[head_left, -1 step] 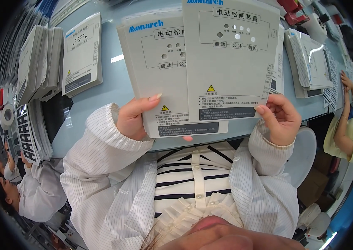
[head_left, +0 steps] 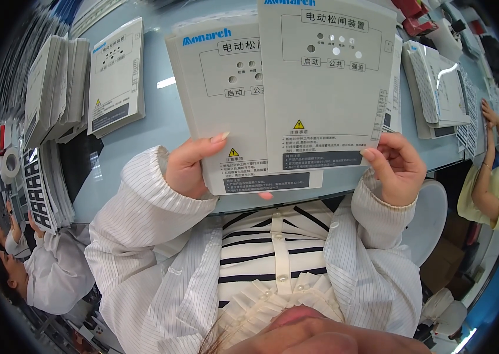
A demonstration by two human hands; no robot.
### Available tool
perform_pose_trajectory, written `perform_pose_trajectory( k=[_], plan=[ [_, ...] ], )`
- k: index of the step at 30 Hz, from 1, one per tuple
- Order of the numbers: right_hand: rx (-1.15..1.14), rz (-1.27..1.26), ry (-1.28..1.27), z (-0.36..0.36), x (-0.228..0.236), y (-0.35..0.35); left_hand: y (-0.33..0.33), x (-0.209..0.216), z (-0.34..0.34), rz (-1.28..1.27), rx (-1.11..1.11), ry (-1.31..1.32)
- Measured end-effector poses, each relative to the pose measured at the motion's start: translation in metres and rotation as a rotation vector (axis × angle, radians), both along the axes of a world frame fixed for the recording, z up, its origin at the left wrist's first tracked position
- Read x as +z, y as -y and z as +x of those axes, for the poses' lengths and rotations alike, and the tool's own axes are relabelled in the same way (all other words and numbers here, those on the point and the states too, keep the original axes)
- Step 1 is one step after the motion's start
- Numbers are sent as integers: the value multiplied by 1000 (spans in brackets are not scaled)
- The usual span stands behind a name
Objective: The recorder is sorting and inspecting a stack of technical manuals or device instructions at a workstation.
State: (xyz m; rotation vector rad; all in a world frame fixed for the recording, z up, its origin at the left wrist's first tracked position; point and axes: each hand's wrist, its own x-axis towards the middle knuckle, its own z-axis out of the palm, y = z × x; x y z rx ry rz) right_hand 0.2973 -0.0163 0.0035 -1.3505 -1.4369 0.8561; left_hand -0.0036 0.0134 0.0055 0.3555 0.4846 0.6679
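My left hand (head_left: 185, 168) is closed on a stack of light grey printed panel sheets (head_left: 220, 121), thumb on the front and a fingertip showing below the lower edge. My right hand (head_left: 399, 168) pinches a single panel sheet (head_left: 332, 97) of the same print at its lower right corner. That sheet overlaps the right part of the left stack. Both fronts carry small round holes, a yellow warning triangle and a dark band along the bottom. Most of my left fingers are hidden behind the stack.
On the blue-grey table (head_left: 155, 127) stand piles of similar panels (head_left: 117, 82) at the left and another pile (head_left: 438, 82) at the right. A white roll (head_left: 9, 162) lies far left. Co-workers sit at both sides; a person in yellow (head_left: 491, 194) reaches onto the table at right.
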Motion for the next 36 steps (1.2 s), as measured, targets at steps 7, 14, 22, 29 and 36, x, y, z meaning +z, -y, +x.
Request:
perform_pose_trajectory(
  k=[7, 14, 22, 29, 36],
  plan=[
    [-423, 70, -118, 12, -4, -21, -1, -7, -2, -15, 27, 66],
    [-464, 146, 422, 14, -6, -33, 0, -14, -5, 17, 22, 174],
    [-223, 161, 180, -11, 1, -16, 0, -8, -5, -30, -2, 92],
    [253, -117, 68, -38, 12, -2, -1, -8, -5, 17, -15, 39],
    [269, -278, -155, -40, 8, 1, 0, -3, -2, 17, -25, 44]
  ],
)
